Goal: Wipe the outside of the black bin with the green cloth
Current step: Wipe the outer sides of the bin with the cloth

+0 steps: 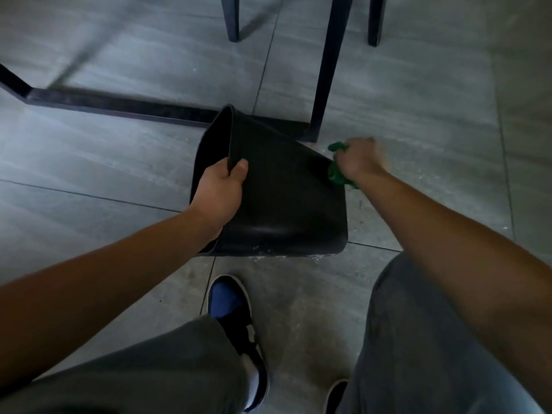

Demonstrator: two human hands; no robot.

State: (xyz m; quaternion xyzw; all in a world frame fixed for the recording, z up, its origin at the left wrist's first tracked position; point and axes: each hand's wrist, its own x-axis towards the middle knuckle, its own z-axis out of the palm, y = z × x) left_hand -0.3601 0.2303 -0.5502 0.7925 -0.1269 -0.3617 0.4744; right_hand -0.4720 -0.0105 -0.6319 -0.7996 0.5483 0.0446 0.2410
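Black bin (277,204), smooth, tilted: left hand (219,191) grips rim, right hand (360,161) clutches crumpled green cloth (336,174).

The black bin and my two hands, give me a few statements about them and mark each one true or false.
1. The left hand grips the rim of the black bin. True.
2. The bin stands upright on the floor. False: it is tipped over, with its opening turned to the left.
3. The right hand holds the green cloth at the bin's right edge. True.
4. The cloth lies loose on the floor. False: it is bunched in the right hand.
5. A black table leg stands just behind the bin. True.
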